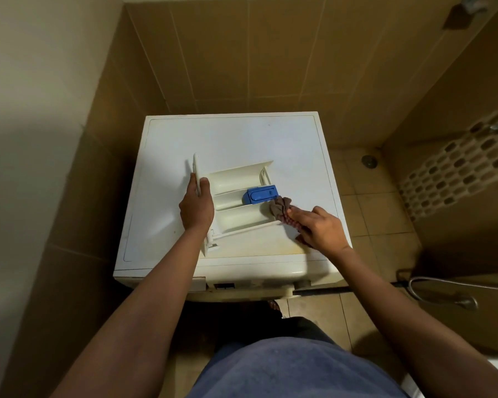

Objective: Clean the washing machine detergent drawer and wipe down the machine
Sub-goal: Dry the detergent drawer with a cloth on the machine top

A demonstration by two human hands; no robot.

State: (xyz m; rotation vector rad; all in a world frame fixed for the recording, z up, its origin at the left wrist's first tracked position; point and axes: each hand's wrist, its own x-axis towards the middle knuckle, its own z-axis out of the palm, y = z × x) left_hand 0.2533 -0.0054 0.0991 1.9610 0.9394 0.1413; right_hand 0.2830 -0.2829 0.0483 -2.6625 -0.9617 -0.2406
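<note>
Left fingers: left hand (pixel 196 206) curled round the front panel of the detergent drawer (pixel 236 196), thumb on its inner face
Right fingers: right hand (pixel 318 226) pinching a bunched brown cloth (pixel 281 209); cloth pressed into the drawer's far end, just beside the blue insert (pixel 260 194)
Drawer: pulled out, lying on the washing machine (pixel 230 139) top, 3 compartments facing up
Surround: tan tiled walls (pixel 242 53); floor drain (pixel 368 161) to the right

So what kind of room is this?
Most likely a bathroom or wet utility corner: tiled walls, a floor drain in the tiled floor, a shower hose at the right, and a washing machine pushed into the corner.
</note>
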